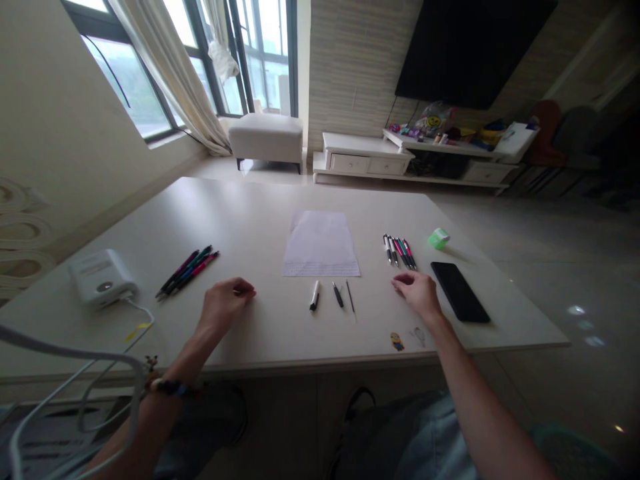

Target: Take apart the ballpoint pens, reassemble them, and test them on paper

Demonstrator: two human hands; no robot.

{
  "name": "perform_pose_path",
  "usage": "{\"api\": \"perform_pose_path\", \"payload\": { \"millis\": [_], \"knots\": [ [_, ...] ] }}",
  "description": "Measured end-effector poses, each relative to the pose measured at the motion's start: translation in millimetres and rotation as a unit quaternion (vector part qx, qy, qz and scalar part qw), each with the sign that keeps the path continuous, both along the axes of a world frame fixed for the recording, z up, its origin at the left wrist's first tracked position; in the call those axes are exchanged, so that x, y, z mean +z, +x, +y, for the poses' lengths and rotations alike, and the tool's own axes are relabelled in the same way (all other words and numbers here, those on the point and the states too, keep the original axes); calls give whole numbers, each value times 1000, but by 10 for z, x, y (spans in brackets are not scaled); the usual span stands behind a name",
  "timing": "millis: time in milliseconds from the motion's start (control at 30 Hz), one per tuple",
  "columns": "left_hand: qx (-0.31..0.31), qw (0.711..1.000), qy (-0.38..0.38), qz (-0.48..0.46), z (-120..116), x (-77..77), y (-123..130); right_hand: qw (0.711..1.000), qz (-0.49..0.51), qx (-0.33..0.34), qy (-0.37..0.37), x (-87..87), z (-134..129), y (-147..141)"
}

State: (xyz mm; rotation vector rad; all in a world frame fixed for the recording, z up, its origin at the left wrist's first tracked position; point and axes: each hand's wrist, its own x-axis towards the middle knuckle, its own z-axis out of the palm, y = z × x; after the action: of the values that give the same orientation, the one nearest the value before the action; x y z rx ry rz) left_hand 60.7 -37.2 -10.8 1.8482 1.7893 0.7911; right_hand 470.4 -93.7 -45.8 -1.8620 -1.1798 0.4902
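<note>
Pen pieces laid out midway between two hands, neither hand holding anything visible

Orientation: 12 o'clock points away from the person, across the table (240, 220).

Hands: the left hand (227, 300) is narrow, its fingers curled in toward the thumb; nothing shows in its grip. The right hand (417, 291) is likewise narrow and loosely bent, with no object visible in it. Whether the fingertips meet on either hand: cannot tell.

Placement: a white pen piece (315, 295), a dark pen piece (338, 295) and a thin rod (351, 297), probably a refill, lie side by side, apart from one another. The spacing presumably keeps each separate and easy to pick up. A sheet of paper (321, 244) lies just beyond them, toward 12 o'clock. Pens stand in two groups, a loose bundle (187, 273) and a tidier row (400, 252), likely so the sets do not mix.

Relative position: the pieces lie at 3 o'clock from the left hand and 9 o'clock from the right, touching neither. The bundle is at 10 o'clock from the left hand. From the right hand, the row is near 11 o'clock, just beside the fingers; a green block (439, 239) is at 1 and a black phone (460, 291) at 3.
</note>
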Motion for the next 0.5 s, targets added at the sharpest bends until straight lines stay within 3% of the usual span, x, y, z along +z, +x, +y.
{"api": "perform_pose_path", "payload": {
  "millis": [67,167,333,500],
  "knots": [
    [0,1000,10,-2,-11,-13,-21,1000,-7,2,-7,10,3,-17],
    [-23,1000,6,-2,-54,-17,146,996,-56,46,-42,64,15,-152],
    [-104,994,-14,33,-193,-14,752,969,-104,173,-139,252,4,-566],
    [-126,980,18,151,-265,-55,1210,950,-156,217,-161,363,37,-894]
  ]
}}
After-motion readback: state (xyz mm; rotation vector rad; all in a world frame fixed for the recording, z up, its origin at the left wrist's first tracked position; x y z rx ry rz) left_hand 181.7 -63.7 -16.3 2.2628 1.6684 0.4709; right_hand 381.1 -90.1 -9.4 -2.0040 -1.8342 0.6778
